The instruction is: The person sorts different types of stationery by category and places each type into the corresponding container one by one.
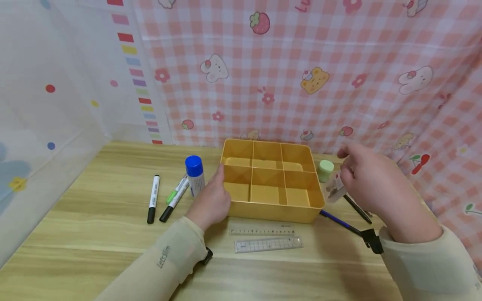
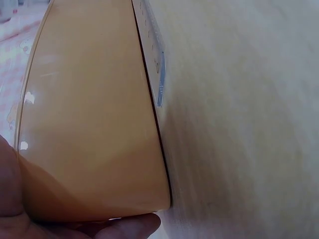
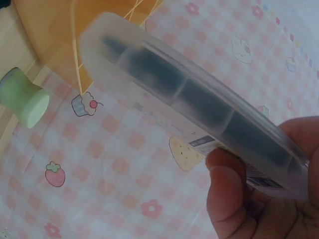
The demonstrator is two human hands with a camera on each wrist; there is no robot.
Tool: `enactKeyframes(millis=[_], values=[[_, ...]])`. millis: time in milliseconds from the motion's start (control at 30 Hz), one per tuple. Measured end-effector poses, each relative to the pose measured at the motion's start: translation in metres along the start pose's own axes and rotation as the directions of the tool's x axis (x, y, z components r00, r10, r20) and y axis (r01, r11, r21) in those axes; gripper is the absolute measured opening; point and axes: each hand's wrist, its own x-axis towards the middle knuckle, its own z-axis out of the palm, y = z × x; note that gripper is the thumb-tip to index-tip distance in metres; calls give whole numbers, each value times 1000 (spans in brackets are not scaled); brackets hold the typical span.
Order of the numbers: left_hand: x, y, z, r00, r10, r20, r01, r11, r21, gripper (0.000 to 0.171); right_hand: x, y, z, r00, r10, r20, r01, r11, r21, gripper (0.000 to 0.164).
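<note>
A yellow box [image 1: 275, 212] with several compartments stands near the back cloth, nothing showing inside it. My left hand [image 1: 212, 200] grips its left front corner, thumb at the rim. The left wrist view shows fingers against the box's smooth outer wall [image 2: 89, 109]. To the right of the box, my right hand [image 1: 370, 179] is raised above the table. It pinches a translucent plastic case [image 3: 174, 89] by one end, between thumb and fingers. Dark pieces in separate sections show through the case, and a printed label with a barcode is on its side.
Left of the box are a blue-capped glue stick [image 1: 194, 173] and several markers [image 1: 153, 200]. Two clear rulers [image 1: 269, 244] lie in front. At right are a light green container [image 1: 325, 169], a blue pen [image 1: 339, 221] and a black pen [image 1: 357, 208]. Patterned cloth [image 1: 263, 75] hangs behind.
</note>
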Motion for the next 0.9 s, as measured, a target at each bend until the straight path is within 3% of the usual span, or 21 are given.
enactKeyframes(millis=[167,367,633,900], values=[[1,0,-1,1000,18,-8,-18,1000,10,71,22,-6,-4,999,-35,-22,36,999,32,26],[0,0,0,1000,7,-6,-7,1000,-1,70,53,-10,7,1000,-25,-6,25,995,94,27],[-1,-5,3,999,26,-23,-25,1000,10,71,90,-10,34,996,-21,84,15,997,71,25],[-1,-4,3,999,32,-25,-32,999,9,70,107,-9,55,988,10,153,-23,996,86,23]])
